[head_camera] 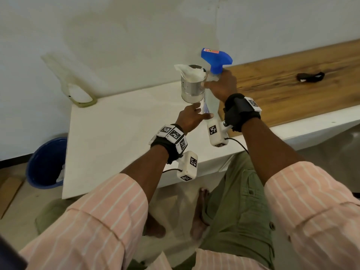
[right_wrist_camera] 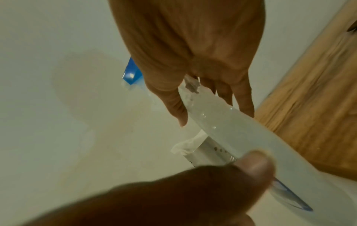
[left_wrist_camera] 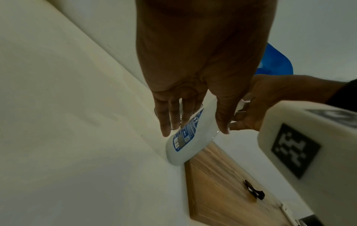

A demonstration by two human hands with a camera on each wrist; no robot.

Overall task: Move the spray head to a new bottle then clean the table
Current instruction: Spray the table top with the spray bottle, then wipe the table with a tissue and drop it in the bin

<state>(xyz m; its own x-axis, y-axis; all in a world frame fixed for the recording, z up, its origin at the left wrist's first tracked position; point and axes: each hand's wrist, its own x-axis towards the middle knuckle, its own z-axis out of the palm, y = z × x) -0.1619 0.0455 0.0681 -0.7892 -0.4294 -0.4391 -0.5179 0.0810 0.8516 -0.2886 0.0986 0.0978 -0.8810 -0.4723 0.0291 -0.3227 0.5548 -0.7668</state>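
A clear spray bottle (head_camera: 211, 102) (left_wrist_camera: 185, 145) (right_wrist_camera: 231, 130) with a blue label stands tilted on the white table (head_camera: 116, 133). The blue spray head (head_camera: 216, 58) (left_wrist_camera: 274, 61) (right_wrist_camera: 131, 75) sits on top of it. My right hand (head_camera: 222, 85) (right_wrist_camera: 214, 117) grips the bottle's neck just under the blue head. My left hand (head_camera: 196, 114) (left_wrist_camera: 195, 133) holds the bottle's lower body, thumb (right_wrist_camera: 255, 165) pressed on one side and straight fingers on the other. A second, pale bottle (head_camera: 78, 92) without a head leans against the wall at the table's back left.
A perforated metal can (head_camera: 192, 88) stuffed with white tissue (head_camera: 191, 72) stands right beside the bottle. A wooden board (head_camera: 292, 84) covers the table's right part, with a small black object (head_camera: 309, 76) on it. A blue bucket (head_camera: 46, 162) stands on the floor at left.
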